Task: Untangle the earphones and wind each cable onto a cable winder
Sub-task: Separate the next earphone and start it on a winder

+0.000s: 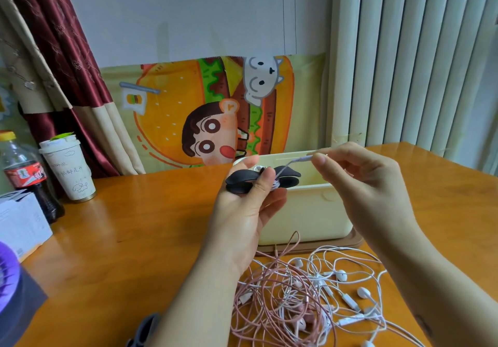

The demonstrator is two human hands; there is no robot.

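My left hand grips a black cable winder with its two flaps open, held above the table in front of a cream box. White cable is wound round its middle. My right hand pinches the plug end of that white cable just right of the winder, and the short stretch between runs taut. On the table below lies a tangle of pink earphones and white earphones, their cables looped through each other.
The cream box stands on a brown tray behind the tangle. At the left stand a cola bottle, a paper cup and a white carton. A dark grey object lies at the bottom edge.
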